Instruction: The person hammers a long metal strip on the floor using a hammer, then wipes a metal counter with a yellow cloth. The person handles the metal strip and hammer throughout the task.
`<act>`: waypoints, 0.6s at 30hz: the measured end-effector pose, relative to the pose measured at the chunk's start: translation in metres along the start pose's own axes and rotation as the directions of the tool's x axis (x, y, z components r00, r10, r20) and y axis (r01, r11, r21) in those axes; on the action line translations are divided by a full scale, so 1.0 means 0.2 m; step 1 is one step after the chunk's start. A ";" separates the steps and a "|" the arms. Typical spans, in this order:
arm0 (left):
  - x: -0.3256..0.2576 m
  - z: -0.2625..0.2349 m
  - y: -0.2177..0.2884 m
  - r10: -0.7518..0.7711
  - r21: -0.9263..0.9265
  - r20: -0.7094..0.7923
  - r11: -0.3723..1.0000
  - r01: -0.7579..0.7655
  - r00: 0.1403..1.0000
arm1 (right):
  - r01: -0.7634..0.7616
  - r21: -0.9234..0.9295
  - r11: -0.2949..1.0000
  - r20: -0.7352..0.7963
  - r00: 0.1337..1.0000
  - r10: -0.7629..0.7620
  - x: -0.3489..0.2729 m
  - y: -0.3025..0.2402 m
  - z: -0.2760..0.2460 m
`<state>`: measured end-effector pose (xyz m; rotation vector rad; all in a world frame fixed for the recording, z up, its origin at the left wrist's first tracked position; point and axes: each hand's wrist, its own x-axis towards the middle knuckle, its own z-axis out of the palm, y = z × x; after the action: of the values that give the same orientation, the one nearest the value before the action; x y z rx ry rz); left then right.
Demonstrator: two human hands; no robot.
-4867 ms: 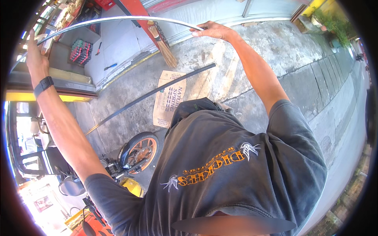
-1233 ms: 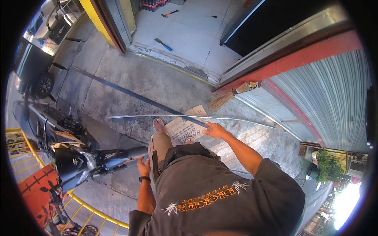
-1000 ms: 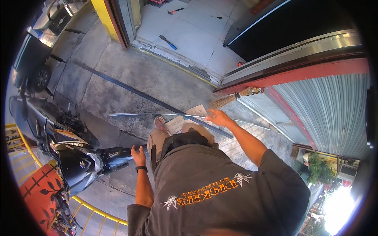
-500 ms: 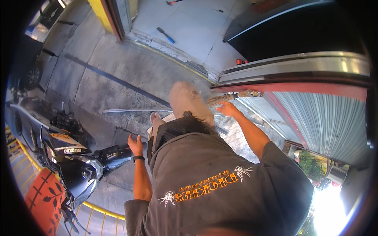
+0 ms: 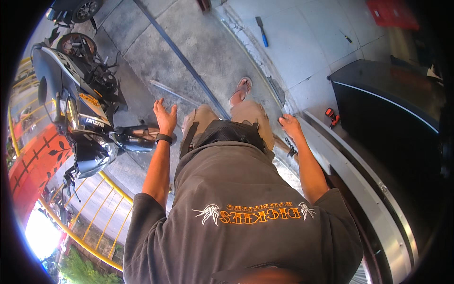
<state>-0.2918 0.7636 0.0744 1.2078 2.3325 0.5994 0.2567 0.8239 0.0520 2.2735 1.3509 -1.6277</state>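
My left hand [image 5: 165, 116] is raised in front of me with its fingers spread and nothing in it; a black watch sits on the wrist. My right hand [image 5: 290, 127] hangs loosely apart, empty, above the metal sill of the doorway [image 5: 340, 161]. A thin silver metal strip [image 5: 174, 93] lies on the concrete floor just beyond my left hand. A long dark bar [image 5: 182, 59] lies on the floor beside it, running toward my sandalled foot [image 5: 241, 90].
A parked motorcycle [image 5: 90, 120] stands close on my left, with a yellow railing [image 5: 94, 208] behind it. A black cabinet [image 5: 392, 104] stands at the right. A red power drill [image 5: 331, 115] and a blue-handled tool [image 5: 261, 33] lie on the floor ahead.
Earlier both hands held the long metal strip in the air. It now lies on the floor, both hands are empty, and my view has turned toward the doorway.
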 end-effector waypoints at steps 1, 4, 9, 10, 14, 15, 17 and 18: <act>0.03 0.01 0.14 -0.005 -0.026 0.007 1.000 0.005 1.000 | -0.008 -0.075 0.997 0.005 1.000 0.008 0.00 -0.01 -0.08; 0.15 0.10 0.47 0.060 -0.075 -0.031 0.995 -0.063 0.998 | -0.017 -0.142 0.990 -0.071 0.997 0.007 0.12 -0.04 -0.39; 0.60 0.00 1.11 0.178 -0.277 -0.177 0.935 -0.223 0.968 | 0.000 -0.173 0.985 -0.114 0.993 -0.020 0.33 -0.20 -0.71; 0.72 -0.05 1.26 0.223 -0.293 -0.214 0.914 -0.280 0.951 | -0.014 -0.190 0.982 -0.123 0.992 -0.010 0.33 -0.31 -0.76; 1.31 -0.33 1.68 0.308 -0.329 -0.453 0.815 -0.477 0.837 | 0.086 -0.240 0.967 -0.114 0.987 -0.116 0.47 -0.51 -0.88; 1.46 -0.41 1.78 0.331 -0.383 -0.465 0.761 -0.523 0.821 | 0.075 -0.227 0.971 -0.109 0.989 -0.102 0.47 -0.57 -0.93; 1.72 -0.55 2.00 0.343 -0.522 -0.477 0.631 -0.575 0.809 | 0.062 -0.208 0.976 -0.120 0.989 -0.089 0.51 -0.64 -1.02; 1.78 -0.69 2.14 0.330 -0.576 -0.494 0.570 -0.586 0.805 | 0.087 -0.202 0.976 -0.117 0.987 -0.112 0.56 -0.69 -1.06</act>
<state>-0.2795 1.2614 0.3605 1.3743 1.6379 1.8362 0.3330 1.0806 0.1189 2.2600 1.5996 -1.3243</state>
